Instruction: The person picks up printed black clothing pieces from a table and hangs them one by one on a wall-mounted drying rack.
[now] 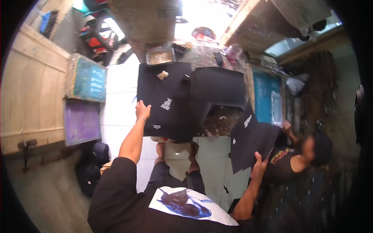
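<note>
On the table lie overlapping black sheets (pixel 176 116), flat and thin, with small white prints. My left hand (pixel 143 110) is at their left edge, its fingers closed over the border. My right hand (pixel 259 166) is off to the right, gripping the lower edge of another black printed sheet (pixel 252 136). This one is raised and tilted, beyond the table's near right corner; a second edge shows beneath it. Whether that is a separate sheet I cannot tell. Farther right on the table, a plain black panel (pixel 218 86) lies beside the printed sheets.
A co-worker (pixel 299 159) is close at my right, one hand (pixel 286 127) by a blue framed screen (pixel 267 95). At the table's back are a clear tray (pixel 160 55) and a clear plastic container (pixel 234 52). Teal (pixel 87 77) and purple (pixel 82 121) framed panels stand at left.
</note>
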The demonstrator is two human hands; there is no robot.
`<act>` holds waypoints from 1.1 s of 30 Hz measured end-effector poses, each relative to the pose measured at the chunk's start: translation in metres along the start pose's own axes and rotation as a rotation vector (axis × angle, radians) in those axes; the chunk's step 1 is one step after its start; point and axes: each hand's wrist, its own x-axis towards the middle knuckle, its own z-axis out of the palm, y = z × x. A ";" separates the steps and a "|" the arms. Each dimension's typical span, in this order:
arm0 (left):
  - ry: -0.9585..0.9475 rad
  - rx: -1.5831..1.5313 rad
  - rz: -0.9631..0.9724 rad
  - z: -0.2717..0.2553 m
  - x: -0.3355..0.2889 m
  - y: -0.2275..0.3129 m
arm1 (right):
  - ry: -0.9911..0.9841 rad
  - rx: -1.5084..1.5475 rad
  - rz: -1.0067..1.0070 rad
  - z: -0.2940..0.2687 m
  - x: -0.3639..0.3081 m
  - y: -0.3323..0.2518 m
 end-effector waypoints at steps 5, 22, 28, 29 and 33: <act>-0.201 0.228 0.037 0.007 0.027 0.025 | 0.217 0.144 0.261 -0.037 -0.091 -0.015; -0.245 -0.001 1.295 -0.170 -0.268 0.218 | 0.639 0.740 0.171 -0.208 -0.327 0.019; -0.434 0.109 1.464 -0.160 -0.457 0.251 | 1.304 0.112 0.000 -0.298 -0.430 0.070; -0.457 0.114 1.517 -0.156 -0.486 0.258 | 1.339 0.063 0.031 -0.319 -0.453 0.076; -0.577 0.173 1.553 -0.132 -0.598 0.273 | 1.080 -0.415 0.096 -0.414 -0.533 0.118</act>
